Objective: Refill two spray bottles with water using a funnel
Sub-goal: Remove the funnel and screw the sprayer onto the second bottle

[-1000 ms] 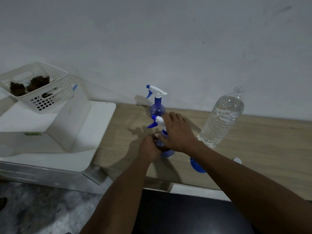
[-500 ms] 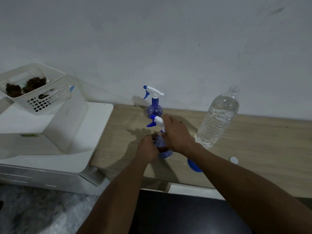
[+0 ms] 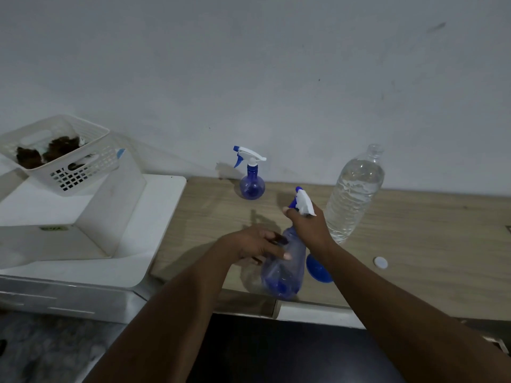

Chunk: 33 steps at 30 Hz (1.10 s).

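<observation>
Since a second ago, the near spray bottle [image 3: 282, 268] has come up off the desk [image 3: 414, 244] and toward the person, tilted; judged: its head is being unscrewed, filling not begun. Water bottle [image 3: 354, 197] stands uncapped beside it. Right hand [image 3: 309, 228] is clenched on the trigger head [image 3: 304, 203]; left hand [image 3: 257, 244] wraps the body. Funnel [image 3: 318, 269] lies just behind.

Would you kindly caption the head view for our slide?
Both hands grip the near spray bottle, right hand at its trigger head, left hand on its body.
</observation>
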{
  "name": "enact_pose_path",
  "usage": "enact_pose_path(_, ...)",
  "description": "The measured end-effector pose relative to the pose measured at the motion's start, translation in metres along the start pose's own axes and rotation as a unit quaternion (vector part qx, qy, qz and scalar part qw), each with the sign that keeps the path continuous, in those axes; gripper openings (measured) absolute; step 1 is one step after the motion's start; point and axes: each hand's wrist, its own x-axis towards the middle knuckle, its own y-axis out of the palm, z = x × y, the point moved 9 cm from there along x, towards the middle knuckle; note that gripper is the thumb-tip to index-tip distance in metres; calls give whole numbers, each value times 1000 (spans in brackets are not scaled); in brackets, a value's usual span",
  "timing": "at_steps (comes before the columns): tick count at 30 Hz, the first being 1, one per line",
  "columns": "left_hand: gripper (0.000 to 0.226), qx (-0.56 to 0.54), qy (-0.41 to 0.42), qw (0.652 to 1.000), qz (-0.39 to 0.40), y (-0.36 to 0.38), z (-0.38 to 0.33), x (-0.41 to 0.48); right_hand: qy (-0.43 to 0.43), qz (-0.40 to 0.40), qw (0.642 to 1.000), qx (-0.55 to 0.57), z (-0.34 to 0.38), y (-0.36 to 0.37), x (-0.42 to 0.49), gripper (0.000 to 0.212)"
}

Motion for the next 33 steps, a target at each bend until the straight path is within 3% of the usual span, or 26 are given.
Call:
enact_pose_path(3,60,-2,-32,999,32,16,10,2,52,-18,997,49,-20,-2,-4,19)
enact_pose_path(7,54,6,-75,995,65,33,31,-2,67,-9,995,77,-48,4,-15,4)
enact_pose_path(9,47,5,-102,992,79,40,41,-9,97,0,994,59,-64,8,-23,11)
enact_pose_path(12,51,23,-129,988,85,45,55,-14,136,8,990,28,-81,12,-32,40)
enact_pose_path(15,56,18,-148,985,90,48,65,-17,133,18,991,10,-84,16,-36,50)
enact_pose_path(22,53,17,-140,986,89,47,61,-17,109,29,993,-17,-82,20,-35,40)
enact_pose_path(33,57,13,-129,987,94,43,57,-15,121,15,992,-8,-76,18,-33,42)
